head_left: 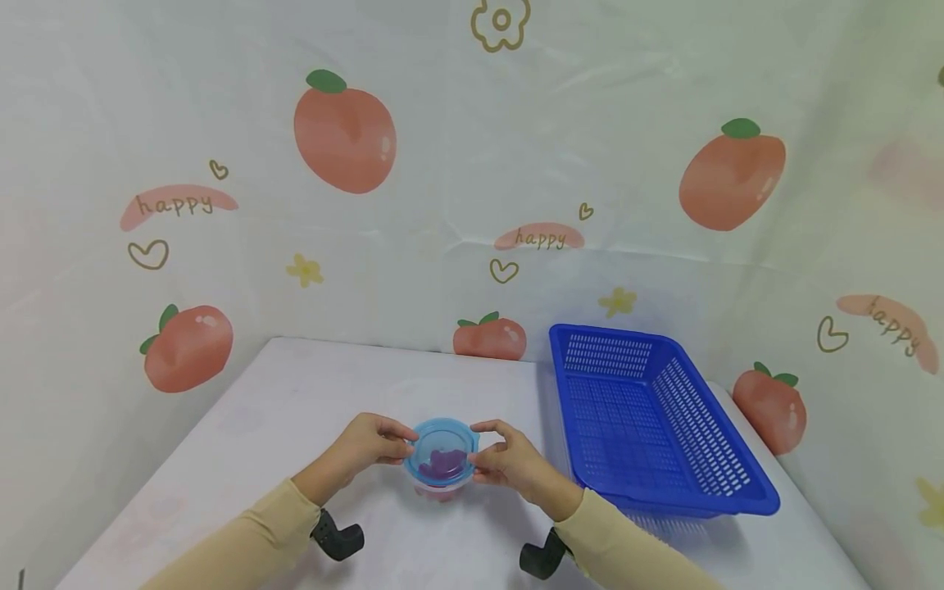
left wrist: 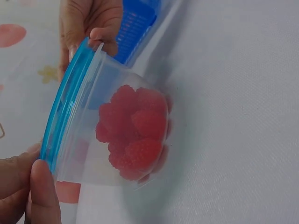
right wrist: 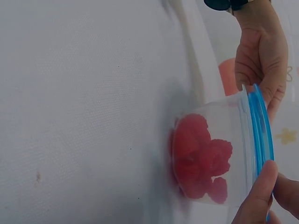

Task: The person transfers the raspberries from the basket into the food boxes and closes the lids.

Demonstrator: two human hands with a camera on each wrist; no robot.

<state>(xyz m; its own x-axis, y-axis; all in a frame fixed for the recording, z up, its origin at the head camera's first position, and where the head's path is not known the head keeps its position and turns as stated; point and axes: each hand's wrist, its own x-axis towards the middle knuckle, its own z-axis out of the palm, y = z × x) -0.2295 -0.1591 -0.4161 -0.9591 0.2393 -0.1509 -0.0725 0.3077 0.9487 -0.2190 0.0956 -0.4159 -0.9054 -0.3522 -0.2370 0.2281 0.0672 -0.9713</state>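
Observation:
A clear round plastic container [left wrist: 88, 163] stands on the white table, with several red raspberries [left wrist: 135, 133] inside it. Over its mouth lies a translucent blue lid [head_left: 442, 432]; in both wrist views a narrow gap shows between lid and container rim at the far side, so whether it is pressed fully down I cannot tell. My left hand [head_left: 363, 449] pinches the lid's left edge between thumb and fingers. On the opposite edge, my right hand [head_left: 518, 464] pinches the lid the same way.
A blue plastic basket [head_left: 627, 426] with slotted walls stands to the right, close to my right forearm. Behind the white table [head_left: 317, 377] hangs a pale fruit-printed cloth [head_left: 428, 270], which also covers the sides.

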